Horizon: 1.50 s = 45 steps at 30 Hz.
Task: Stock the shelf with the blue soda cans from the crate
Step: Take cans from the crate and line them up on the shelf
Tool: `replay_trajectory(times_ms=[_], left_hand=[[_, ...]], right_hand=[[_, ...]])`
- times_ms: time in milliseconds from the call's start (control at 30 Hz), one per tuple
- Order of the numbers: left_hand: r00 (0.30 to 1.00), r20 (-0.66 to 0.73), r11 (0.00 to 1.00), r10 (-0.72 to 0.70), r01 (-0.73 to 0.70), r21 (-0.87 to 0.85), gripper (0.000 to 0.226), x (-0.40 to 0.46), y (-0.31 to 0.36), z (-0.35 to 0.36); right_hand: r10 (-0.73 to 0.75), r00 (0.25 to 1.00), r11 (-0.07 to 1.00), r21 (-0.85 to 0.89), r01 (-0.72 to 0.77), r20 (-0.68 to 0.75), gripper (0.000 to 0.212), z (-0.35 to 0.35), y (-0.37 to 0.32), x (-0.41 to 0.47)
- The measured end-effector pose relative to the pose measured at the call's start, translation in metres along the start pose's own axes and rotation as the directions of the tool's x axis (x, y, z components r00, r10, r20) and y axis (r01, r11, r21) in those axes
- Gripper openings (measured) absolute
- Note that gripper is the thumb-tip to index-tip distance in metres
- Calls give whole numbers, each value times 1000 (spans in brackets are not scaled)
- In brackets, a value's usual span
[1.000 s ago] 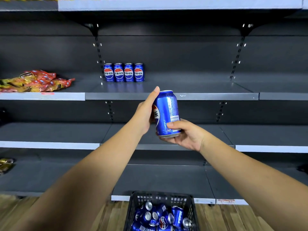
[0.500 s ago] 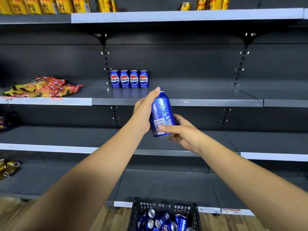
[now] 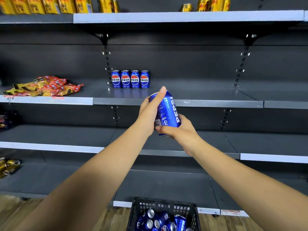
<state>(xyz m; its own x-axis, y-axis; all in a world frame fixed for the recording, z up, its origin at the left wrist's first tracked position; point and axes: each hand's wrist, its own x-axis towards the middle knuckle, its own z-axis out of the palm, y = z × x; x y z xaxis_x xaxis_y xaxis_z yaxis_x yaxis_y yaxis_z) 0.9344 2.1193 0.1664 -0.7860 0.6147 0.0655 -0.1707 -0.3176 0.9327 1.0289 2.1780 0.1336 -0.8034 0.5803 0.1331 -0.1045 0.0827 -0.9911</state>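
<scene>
Dark shelf [image 3: 176, 102] mid-frame; left hand [image 3: 150, 114] and right hand [image 3: 180, 130] both grip blue can [image 3: 167, 112]: rigid, smooth, probably full and weighty; best gripped around its side.

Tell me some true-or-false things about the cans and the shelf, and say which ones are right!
1. Both hands hold one blue can. True: the left hand and the right hand grip it.
2. Six blue cans stand on the shelf. False: the row of cans has four.
3. The crate is empty. False: blue cans lie in it.
4. Gold cans stand on the top shelf. True.
5. The snack packets lie right of the row. False: left.
</scene>
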Motion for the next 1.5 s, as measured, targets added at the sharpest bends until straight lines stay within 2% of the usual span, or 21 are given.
replay_trajectory(times_ms=[133, 200, 300, 400, 500, 633, 700, 800, 967, 1033, 1100, 1167, 1300, 1400, 1500], left_hand=[[999, -17, 999, -38, 37, -25, 53, 0, -4, -2], [999, -24, 999, -46, 45, -28, 42, 2, -5, -7], [995, 67, 995, -80, 84, -50, 27, 1, 0, -12], [985, 119, 989, -126, 134, -63, 32, -4, 6, -12], [984, 130, 990, -118, 127, -66, 36, -8, 7, -8], [995, 92, 998, -46, 49, -33, 58, -9, 6, -4], [997, 69, 999, -41, 42, -26, 55, -10, 4, -4], [996, 61, 997, -66, 68, -24, 28, -14, 8, -4], [985, 140, 993, -105, 112, -47, 24, -25, 24, -8], [981, 165, 993, -100, 108, -38, 25, -27, 26, -11], [985, 148, 996, -87, 92, -24, 27, -29, 28, -15], [995, 96, 999, -38, 35, 29, 41, -28, 28, -20], [997, 7, 989, 80, -81, 120, 53, -33, 24, -27], [990, -32, 986, 134, -130, 104, 42, -31, 23, -38], [992, -1, 989, 124, -124, 79, 25, -25, 26, -56]], right_hand=[[18, 999, 989, -147, -13, 36, 62, -3, -4, 1], [80, 991, 983, -175, -60, 110, 59, -8, -6, 1], [161, 963, 987, -4, -164, 218, 43, -15, -7, -3], [184, 945, 962, 147, -229, 270, 40, -12, -3, -11], [158, 962, 960, 195, -202, 222, 39, -6, -2, -14], [84, 996, 996, 2, -84, 33, 52, -2, -1, -15], [38, 999, 998, -44, -39, -17, 51, 0, -1, -20], [24, 999, 999, -41, -23, 22, 54, -1, -3, -26], [117, 963, 954, 243, -178, 243, 61, -1, -9, -28], [125, 965, 940, 285, -189, 229, 60, 6, -11, -29], [121, 979, 943, 289, -164, 163, 47, 14, -10, -30], [100, 989, 956, 264, -126, 110, 40, 21, -8, -30], [50, 997, 977, 205, -61, 58, 61, 37, 0, -27], [37, 998, 980, 195, -48, 59, 65, 50, 8, -27], [68, 989, 970, 224, -97, 134, 70, 56, 7, -24]])
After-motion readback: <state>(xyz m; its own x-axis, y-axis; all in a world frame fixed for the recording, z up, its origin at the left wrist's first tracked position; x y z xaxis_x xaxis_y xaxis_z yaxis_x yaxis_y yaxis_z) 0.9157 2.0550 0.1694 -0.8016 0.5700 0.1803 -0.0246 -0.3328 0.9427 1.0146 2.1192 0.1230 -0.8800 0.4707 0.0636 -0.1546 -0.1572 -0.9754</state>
